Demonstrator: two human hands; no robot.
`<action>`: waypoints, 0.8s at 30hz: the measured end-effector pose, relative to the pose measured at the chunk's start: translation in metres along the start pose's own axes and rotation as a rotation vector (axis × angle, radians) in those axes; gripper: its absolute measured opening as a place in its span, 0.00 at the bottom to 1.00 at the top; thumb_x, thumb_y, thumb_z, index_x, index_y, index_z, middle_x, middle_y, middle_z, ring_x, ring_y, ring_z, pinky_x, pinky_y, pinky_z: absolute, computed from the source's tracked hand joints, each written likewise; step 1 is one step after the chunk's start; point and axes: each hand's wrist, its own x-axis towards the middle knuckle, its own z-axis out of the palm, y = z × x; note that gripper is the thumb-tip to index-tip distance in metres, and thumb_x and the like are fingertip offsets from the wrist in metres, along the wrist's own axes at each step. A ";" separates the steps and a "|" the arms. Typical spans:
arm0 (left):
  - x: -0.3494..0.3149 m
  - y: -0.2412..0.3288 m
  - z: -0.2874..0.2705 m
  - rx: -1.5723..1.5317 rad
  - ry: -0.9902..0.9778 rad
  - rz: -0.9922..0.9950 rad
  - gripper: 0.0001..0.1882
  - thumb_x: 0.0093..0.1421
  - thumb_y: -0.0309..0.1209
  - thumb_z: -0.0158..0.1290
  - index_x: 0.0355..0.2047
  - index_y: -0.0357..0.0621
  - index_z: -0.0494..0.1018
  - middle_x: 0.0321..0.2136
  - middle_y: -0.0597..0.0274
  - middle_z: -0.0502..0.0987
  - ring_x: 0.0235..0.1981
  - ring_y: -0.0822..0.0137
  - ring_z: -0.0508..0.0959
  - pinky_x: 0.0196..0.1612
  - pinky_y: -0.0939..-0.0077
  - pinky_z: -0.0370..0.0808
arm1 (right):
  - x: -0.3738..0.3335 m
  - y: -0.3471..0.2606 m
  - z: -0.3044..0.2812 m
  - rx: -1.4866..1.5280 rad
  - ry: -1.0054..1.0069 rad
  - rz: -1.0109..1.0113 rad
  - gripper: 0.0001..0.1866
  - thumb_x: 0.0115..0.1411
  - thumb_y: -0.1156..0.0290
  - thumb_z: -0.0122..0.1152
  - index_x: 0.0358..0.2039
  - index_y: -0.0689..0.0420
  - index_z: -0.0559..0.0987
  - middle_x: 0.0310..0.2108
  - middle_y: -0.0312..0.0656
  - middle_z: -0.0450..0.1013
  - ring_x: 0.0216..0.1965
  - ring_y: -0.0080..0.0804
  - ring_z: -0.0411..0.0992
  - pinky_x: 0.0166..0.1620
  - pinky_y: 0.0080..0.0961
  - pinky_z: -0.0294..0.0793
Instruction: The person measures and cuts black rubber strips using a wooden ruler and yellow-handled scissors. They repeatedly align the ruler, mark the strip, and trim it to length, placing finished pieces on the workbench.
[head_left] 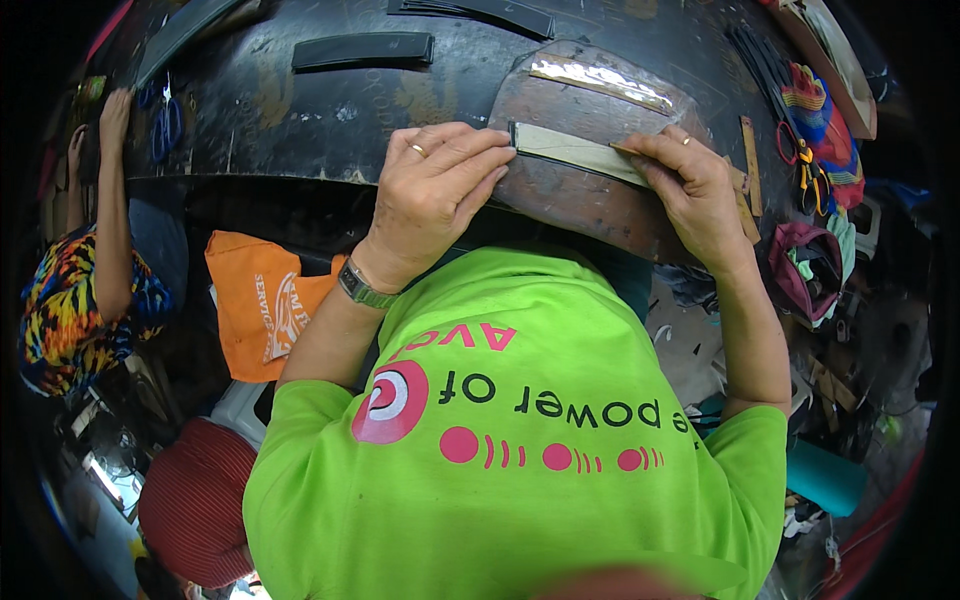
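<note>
Pale strip (575, 150), dark at its left end, left fingers (482, 145) and right fingers (655, 152) pinching it, brown board (590, 207) beneath, black strips (363, 50) beyond on the tabletop (330, 125)

Dark table (220, 130), black strips (363, 50), brown board (580, 115), blue-handled scissors (166, 128)

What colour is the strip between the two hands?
The strip is pale greyish cream; the head view shows it best.

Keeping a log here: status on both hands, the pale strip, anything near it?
Left hand at left end of pale strip. Right hand toward right end; exact grip unclear. Strip over board; shiny strip just beyond.
</note>
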 end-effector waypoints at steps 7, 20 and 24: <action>-0.001 0.003 0.000 0.006 -0.022 -0.014 0.12 0.56 0.25 0.65 0.42 0.47 0.85 0.45 0.68 0.85 0.46 0.64 0.81 0.49 0.68 0.71 | -0.002 -0.005 0.003 -0.091 0.032 -0.038 0.10 0.60 0.82 0.64 0.43 0.61 0.84 0.32 0.46 0.76 0.35 0.44 0.78 0.41 0.32 0.76; 0.005 0.006 -0.003 0.063 -0.065 0.019 0.13 0.55 0.27 0.64 0.42 0.48 0.83 0.42 0.71 0.82 0.45 0.66 0.80 0.50 0.66 0.70 | -0.002 -0.002 0.006 -0.123 0.057 -0.088 0.12 0.58 0.80 0.65 0.44 0.60 0.83 0.34 0.46 0.76 0.37 0.45 0.77 0.42 0.34 0.76; 0.012 0.009 -0.009 0.108 -0.116 0.030 0.13 0.54 0.28 0.64 0.42 0.49 0.83 0.43 0.73 0.82 0.44 0.67 0.80 0.50 0.66 0.70 | -0.007 -0.001 0.001 -0.081 0.092 -0.039 0.13 0.58 0.80 0.66 0.44 0.62 0.82 0.35 0.46 0.77 0.37 0.44 0.78 0.42 0.32 0.76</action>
